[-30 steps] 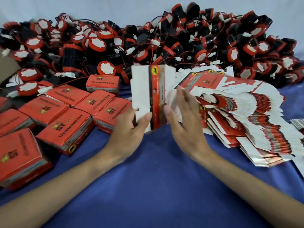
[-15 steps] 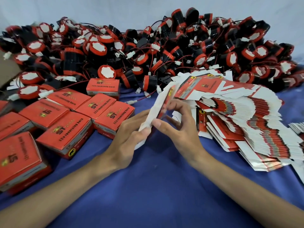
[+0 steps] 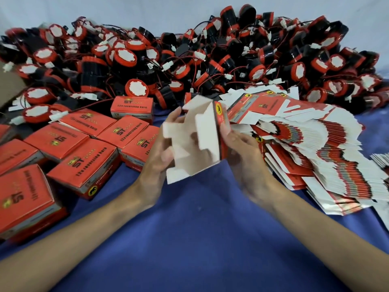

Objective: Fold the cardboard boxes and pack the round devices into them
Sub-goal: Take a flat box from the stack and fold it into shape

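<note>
Blue cloth (image 3: 200, 239) covers the table; pale wall (image 3: 147, 9) behind.

The closed red cardboard boxes (image 3: 84, 165) carry "ST" in yellow; the line beneath seems to read "12v reversing horn", though blurred.

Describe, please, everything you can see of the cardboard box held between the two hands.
The half-folded red-and-white cardboard box is held in the air above the blue cloth, tilted, its plain white inside facing the camera. Several white flaps stick out unfolded; its right panel is printed red with a round yellow logo. The left hand grips its left side, the right hand its red panel.
</note>
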`<state>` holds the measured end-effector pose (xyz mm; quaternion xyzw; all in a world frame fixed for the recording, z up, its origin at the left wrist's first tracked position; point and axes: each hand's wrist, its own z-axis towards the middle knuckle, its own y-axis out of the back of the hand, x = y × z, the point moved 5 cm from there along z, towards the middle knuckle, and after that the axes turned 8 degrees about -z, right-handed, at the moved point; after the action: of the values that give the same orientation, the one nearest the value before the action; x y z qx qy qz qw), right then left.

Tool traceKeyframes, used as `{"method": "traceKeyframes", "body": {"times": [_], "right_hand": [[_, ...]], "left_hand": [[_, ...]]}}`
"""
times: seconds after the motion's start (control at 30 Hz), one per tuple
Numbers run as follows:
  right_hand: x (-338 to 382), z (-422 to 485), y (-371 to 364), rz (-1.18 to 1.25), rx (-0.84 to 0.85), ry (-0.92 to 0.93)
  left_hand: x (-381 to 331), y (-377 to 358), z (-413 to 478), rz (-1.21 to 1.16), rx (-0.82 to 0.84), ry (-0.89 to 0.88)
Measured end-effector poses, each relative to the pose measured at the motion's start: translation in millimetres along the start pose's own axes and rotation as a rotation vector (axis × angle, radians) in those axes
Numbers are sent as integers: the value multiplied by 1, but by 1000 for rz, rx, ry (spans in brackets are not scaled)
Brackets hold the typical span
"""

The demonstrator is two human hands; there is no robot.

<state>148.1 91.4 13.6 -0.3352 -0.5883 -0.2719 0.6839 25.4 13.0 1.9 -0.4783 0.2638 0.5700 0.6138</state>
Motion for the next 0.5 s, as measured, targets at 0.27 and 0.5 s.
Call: {"method": "traceKeyframes", "body": {"times": [0.27, 0.5], "right_hand": [[0, -10, -10, 341, 145, -3], [-7, -21, -26, -153, 255, 163]], "left_hand": [[0, -11, -5, 454, 37, -20], [-8, -6, -8, 255, -93, -40]]}}
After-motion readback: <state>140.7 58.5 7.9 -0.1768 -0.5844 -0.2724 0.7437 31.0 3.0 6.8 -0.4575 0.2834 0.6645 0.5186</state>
